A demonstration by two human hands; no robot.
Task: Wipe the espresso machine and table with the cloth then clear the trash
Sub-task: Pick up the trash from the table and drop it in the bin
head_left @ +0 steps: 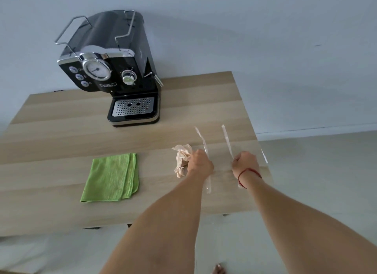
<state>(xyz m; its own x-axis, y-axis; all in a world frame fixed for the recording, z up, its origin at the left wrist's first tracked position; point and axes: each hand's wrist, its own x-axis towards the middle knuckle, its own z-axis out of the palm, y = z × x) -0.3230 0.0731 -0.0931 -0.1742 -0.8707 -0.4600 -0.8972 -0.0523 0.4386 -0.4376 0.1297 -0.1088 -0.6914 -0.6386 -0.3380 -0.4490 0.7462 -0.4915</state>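
Trash-clearing step, by the looks of it. Crumpled paper (181, 161) and a strip of clear plastic (204, 143) were gripped in the curled left hand (199, 161), another strip in the fisted right hand (245, 162), arms stretched over the table (61, 131). The cloth (111, 177) lay folded further left, nearer than the espresso machine (114, 69). Next, it all probably needs lifting off together.

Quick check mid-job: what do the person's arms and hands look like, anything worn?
The left arm and right arm are bare to the frame edge, no sleeves showing. The left hand and right hand wear no gloves. The only thing worn is a thin red cord bracelet around the right wrist. No watch shows; rings cannot be made out.
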